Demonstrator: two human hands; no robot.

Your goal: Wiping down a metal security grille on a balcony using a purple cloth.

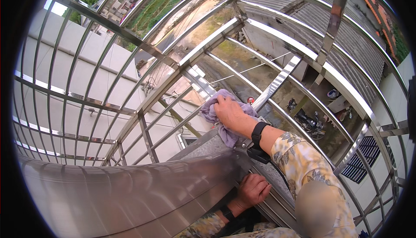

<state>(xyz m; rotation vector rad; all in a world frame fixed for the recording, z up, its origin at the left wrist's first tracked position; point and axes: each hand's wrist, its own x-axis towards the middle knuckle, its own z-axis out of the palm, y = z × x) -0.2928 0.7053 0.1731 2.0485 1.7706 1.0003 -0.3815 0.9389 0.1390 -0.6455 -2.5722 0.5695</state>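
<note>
My right hand (229, 112) is closed on a purple cloth (227, 137), which bunches around its fingers and hangs below it. The cloth lies against the stainless steel bars at the inner edge of the window cage (195, 54). Lower down, my left hand (253, 189) rests with curled fingers at the window frame track (279, 205), beside the edge of a shiny brownish panel (139, 186). Whether its fingers grip the frame edge cannot be made out. Each wrist wears a black band, and a dark cable runs from the right one.
Steel bars surround the space ahead and to both sides. A stone ledge (198, 148) lies just outside the frame. Far below, through the bars, are a yard with a motorcycle (308, 122), a corrugated roof (354, 56) and a pale wall (81, 49).
</note>
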